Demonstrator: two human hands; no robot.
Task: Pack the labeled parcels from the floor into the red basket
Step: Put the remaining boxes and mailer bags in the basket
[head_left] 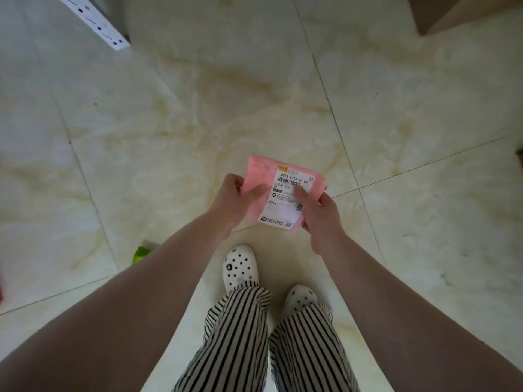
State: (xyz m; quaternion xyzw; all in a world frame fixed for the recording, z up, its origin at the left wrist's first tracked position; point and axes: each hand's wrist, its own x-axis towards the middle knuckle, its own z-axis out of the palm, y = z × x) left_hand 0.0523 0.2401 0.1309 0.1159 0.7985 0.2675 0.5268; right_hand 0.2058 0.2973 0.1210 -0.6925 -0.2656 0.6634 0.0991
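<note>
Above a cream marble-tiled floor (198,114), a standing person holds 1 pink parcel (263,176) out in front with both hands. The left hand (232,198) grips its left edge, fingers curled under and thumb laid across the top. The right hand (319,215) pinches its right edge, thumb resting on the white shipping label (288,199), which faces up. The parcel is in the air, above and ahead of 2 white clogs (240,267) and striped trousers (240,335). A green object (143,251) lies on the floor, partly hidden by the left forearm.
</note>
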